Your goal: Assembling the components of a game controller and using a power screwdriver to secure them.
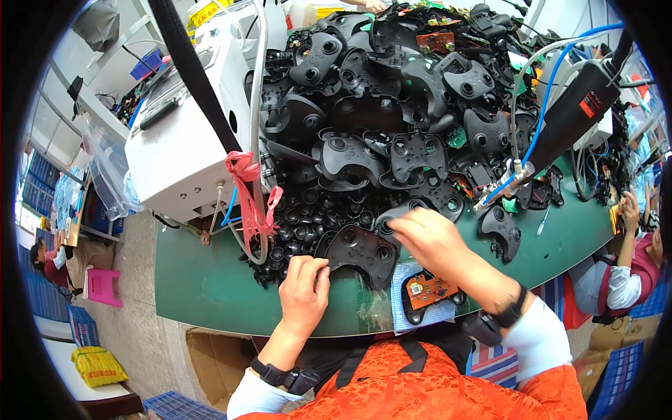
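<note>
While your left hand (305, 285) rests at the left edge of a black controller shell (362, 251), this shell lies flat on the green table (203, 280), just in front of you, with its two round holes facing up. Your left fingers are curled together, and their tips press against the left rim of the shell and some small black round parts (297, 227) beside it. Your right hand (428, 238) reaches over the upper right corner of the same shell; its fingers are bent and close together, pinching the edge of another dark shell piece (399, 212) just above, though I cannot tell exactly how firm the grip is. Under your right wrist you have an orange circuit board (427, 288) sitting in a black half-shell on a light cloth. Behind the hands, a big heap of black controller shells (392, 105) covers the table. To the left stands a white machine box (185, 133) with a red ribbon (248, 189) tied on a black strap. A hanging electric screwdriver (553, 133) with blue cables is at the right, and another person (633, 266) sits at the far right.
</note>
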A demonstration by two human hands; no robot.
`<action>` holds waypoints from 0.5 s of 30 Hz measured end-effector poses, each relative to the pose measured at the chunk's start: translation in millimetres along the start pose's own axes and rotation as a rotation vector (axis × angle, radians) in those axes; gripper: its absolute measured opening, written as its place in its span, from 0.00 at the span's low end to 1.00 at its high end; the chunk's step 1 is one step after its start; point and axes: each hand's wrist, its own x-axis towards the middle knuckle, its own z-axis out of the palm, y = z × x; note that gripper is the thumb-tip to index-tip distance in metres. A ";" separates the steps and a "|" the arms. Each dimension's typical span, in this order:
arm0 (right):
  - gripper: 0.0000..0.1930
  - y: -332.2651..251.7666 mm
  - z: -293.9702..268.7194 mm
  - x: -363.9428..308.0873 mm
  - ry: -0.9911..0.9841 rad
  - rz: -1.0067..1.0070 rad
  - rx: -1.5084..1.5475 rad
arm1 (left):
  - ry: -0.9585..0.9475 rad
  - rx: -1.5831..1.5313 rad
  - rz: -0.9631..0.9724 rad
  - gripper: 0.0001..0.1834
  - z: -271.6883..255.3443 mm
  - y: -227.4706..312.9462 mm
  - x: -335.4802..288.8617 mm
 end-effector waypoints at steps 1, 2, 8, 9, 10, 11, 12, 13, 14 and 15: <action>0.10 6.1 12.8 18.3 -0.062 -0.037 -0.072 | 0.013 0.013 -0.004 0.11 -2.5 -1.0 0.2; 0.09 12.3 27.3 34.5 -0.123 -0.076 -0.138 | 0.015 0.010 -0.003 0.11 -3.3 -2.5 0.4; 0.04 14.4 96.3 72.0 -0.277 -0.181 -0.444 | 0.033 0.053 0.126 0.11 4.8 -11.3 36.3; 0.05 13.8 98.3 71.7 -0.259 -0.172 -0.486 | 0.015 0.053 0.109 0.11 11.8 -10.0 46.4; 0.05 14.2 96.6 70.5 -0.266 -0.168 -0.495 | -0.004 0.051 0.093 0.11 20.3 -9.6 55.9; 0.05 12.2 100.5 72.2 -0.264 -0.165 -0.500 | -0.016 0.100 0.061 0.10 26.5 -16.0 61.8; 0.05 11.5 95.3 72.8 -0.257 -0.151 -0.529 | -0.014 0.087 0.069 0.10 33.0 -17.6 68.6; 0.05 11.7 91.0 72.2 -0.259 -0.145 -0.543 | -0.071 0.158 -0.002 0.10 38.8 -18.8 74.5; 0.05 13.3 92.5 69.3 -0.242 -0.148 -0.535 | -0.131 0.234 -0.084 0.11 44.0 -21.2 77.8; 0.05 14.3 93.5 67.2 -0.225 -0.151 -0.526 | -0.206 0.278 -0.167 0.13 46.3 -21.2 82.7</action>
